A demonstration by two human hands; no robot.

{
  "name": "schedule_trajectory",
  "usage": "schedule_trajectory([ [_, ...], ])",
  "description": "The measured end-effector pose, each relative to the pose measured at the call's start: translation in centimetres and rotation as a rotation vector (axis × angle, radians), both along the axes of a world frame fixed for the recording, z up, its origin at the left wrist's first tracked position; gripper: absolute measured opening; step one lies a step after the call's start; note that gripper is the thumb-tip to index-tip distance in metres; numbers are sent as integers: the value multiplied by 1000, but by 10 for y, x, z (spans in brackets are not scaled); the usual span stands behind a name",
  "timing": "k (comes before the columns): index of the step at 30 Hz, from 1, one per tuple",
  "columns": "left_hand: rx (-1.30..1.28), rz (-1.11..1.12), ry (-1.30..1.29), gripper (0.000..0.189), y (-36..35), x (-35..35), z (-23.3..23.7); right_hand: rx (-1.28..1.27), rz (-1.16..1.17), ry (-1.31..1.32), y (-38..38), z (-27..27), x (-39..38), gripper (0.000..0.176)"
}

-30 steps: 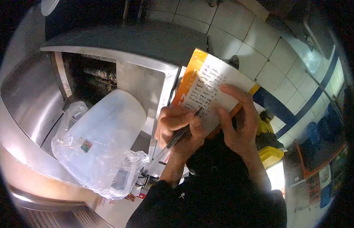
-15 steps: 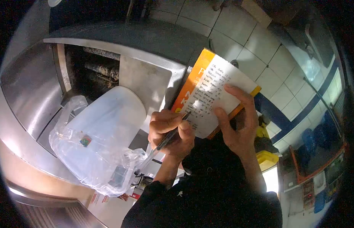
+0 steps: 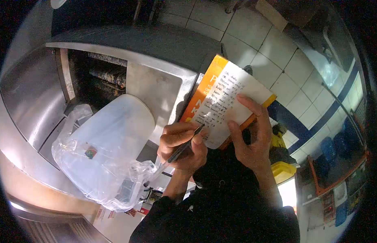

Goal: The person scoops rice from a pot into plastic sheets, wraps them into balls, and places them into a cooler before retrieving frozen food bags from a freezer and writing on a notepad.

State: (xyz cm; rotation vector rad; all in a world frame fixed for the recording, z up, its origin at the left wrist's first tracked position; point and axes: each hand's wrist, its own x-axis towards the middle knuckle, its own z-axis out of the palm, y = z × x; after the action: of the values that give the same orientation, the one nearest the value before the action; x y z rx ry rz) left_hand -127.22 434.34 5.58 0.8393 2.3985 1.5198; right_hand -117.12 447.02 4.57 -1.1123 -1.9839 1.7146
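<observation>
My left hand (image 3: 181, 145) grips a dark pen (image 3: 184, 146), its tip on the lower edge of a white sheet of handwritten lines (image 3: 225, 101). The sheet lies on an orange board or booklet (image 3: 201, 94) that leans against the steel machine. My right hand (image 3: 248, 137) presses on the sheet from the right, thumb and fingers spread over the paper and the board's edge. My dark sleeves and clothing fill the bottom of the view.
A large translucent white plastic container (image 3: 113, 135) wrapped in a clear plastic bag (image 3: 95, 174) sits to the left inside a stainless steel machine housing (image 3: 30, 93). A white tiled wall (image 3: 277, 48) with a blue stripe is behind. A yellow object (image 3: 286, 169) lies at lower right.
The pen hand has slid left and down along the sheet to its lower lines. The view shifted slightly; my right hand keeps holding the paper.
</observation>
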Motion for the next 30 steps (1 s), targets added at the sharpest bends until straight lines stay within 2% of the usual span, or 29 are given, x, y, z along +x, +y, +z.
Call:
schedule_trajectory([
  [2, 9, 106, -112, 25, 1, 4, 1, 23, -1, 1, 0, 0, 2, 50],
  [4, -26, 75, -50, 25, 1, 2, 2, -143, 131, 5, -1, 1, 10, 56],
  [5, -64, 45, 12, 26, 1, 1, 3, -140, 130, 6, -2, 1, 11, 56],
  [9, -16, 78, -49, 27, -3, 11, 5, -57, 155, -21, -2, 2, 6, 59],
  [10, -69, 52, -29, 29, -2, 14, 6, -19, 158, -24, 0, 3, 3, 59],
  [14, -168, -5, 33, 34, 0, 16, 5, 8, 2, -18, 3, 2, -4, 52],
  [17, -175, -13, 34, 35, -2, 19, 3, 32, 36, -34, 4, 4, -4, 51],
  [20, -179, -16, 49, 35, 2, 18, 1, -23, -4, 12, 3, 5, -4, 51],
  [23, -204, 20, 47, 34, 6, 19, 4, -96, 6, -49, 1, 3, -2, 52],
  [26, -165, 59, 18, 33, 9, 23, -2, 38, 21, 18, 2, -1, -4, 53],
  [28, -107, 66, 3, 33, 11, 24, -3, -12, 1, 8, 1, -1, -4, 53],
  [30, -166, -9, 44, 30, 13, 23, -1, -18, 7, 2, 2, 0, -3, 53],
])
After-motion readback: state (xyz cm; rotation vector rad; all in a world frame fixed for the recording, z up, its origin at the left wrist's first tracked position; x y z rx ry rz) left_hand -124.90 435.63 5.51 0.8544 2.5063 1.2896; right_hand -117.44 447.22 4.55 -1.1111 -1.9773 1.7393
